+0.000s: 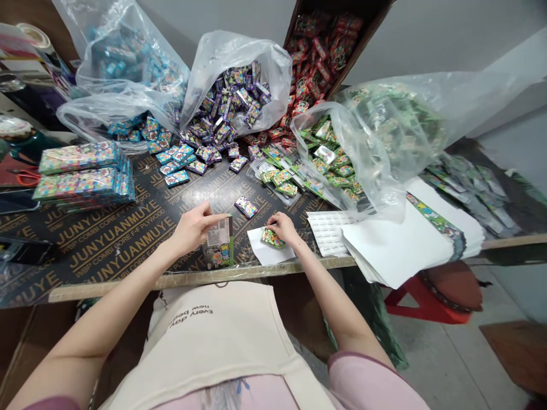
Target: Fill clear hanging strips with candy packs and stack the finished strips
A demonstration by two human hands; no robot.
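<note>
While both hands work apart at the near edge of the bench (171,199), the right hand (280,228) pinches a green pack (273,239) over a white sheet (265,257), perhaps to keep it from sliding. The left hand (192,229) rests an index finger along the top of a flat printed pouch (219,246), seemingly to steady it; whether it also grips cannot be told. Between them, slightly farther in, lies a lone purple pack (247,206).

Toward the far edge, a clear bag (277,74) spills purple packs (243,97) nearward, probably for easy reach. An open carton (368,37) beyond holds red packs (320,57). Nearer the right end, another bag (376,165) holds green ones; toward the far left corner, a third bag (79,117) holds blue packs (158,132).
</note>
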